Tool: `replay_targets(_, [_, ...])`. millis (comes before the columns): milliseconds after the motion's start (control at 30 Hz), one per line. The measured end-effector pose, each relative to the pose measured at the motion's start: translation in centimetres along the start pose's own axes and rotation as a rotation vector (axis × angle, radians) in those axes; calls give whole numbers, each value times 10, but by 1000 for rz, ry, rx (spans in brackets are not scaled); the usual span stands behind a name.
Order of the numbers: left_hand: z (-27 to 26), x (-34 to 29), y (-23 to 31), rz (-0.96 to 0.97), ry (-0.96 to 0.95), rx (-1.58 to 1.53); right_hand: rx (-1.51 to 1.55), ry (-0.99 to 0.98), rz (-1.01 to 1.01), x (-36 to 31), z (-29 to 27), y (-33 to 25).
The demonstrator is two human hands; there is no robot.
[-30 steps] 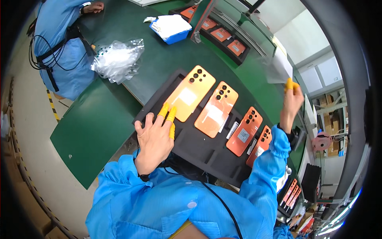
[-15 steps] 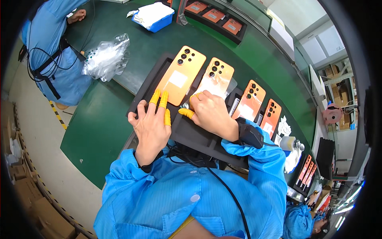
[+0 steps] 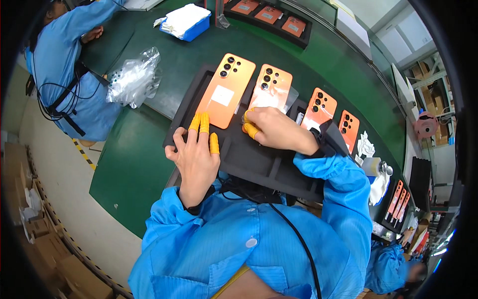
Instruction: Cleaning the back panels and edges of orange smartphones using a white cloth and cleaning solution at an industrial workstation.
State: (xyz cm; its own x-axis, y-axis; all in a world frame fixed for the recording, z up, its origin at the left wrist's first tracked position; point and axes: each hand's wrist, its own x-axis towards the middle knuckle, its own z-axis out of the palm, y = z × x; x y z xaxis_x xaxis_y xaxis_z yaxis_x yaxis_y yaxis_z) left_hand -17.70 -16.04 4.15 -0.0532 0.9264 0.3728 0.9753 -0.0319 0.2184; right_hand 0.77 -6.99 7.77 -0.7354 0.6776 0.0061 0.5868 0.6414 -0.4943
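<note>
My left hand point(image 3: 193, 159) lies with fingers stretched out, its yellow finger cots touching the lower end of an orange phone point(image 3: 234, 79). That phone lies back up in a black foam tray point(image 3: 239, 157), with a white label on its back. My right hand point(image 3: 281, 130) is closed in a pinch at the lower left of a second orange phone point(image 3: 275, 77), which it partly covers. Loose clear film point(image 3: 293, 98) spreads over and past that phone's right edge, and my right fingertips appear to grip its near corner. Two more orange phones point(image 3: 318, 107) point(image 3: 350, 128) lie farther right.
A clear plastic bag point(image 3: 134, 82) and a blue bin of white cloths point(image 3: 188, 25) rest on the green table point(image 3: 124, 174). Boxed orange items point(image 3: 269, 15) stand at the back. A bottle point(image 3: 373, 167) is at right. Another person's blue sleeve point(image 3: 92, 20) shows at upper left.
My right hand has drawn its thumb and fingers together beside the second phone. My left hand stays on the first phone. The whole view has shifted slightly.
</note>
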Motion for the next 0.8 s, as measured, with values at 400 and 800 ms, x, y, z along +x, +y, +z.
replay_targets(400, [6,-13,47,269,-152,-232,575,-39,68,-7,-14,35])
replay_targets(800, [3,-12,49,282,-214,-154,-622,1120,138,-126,-129,19])
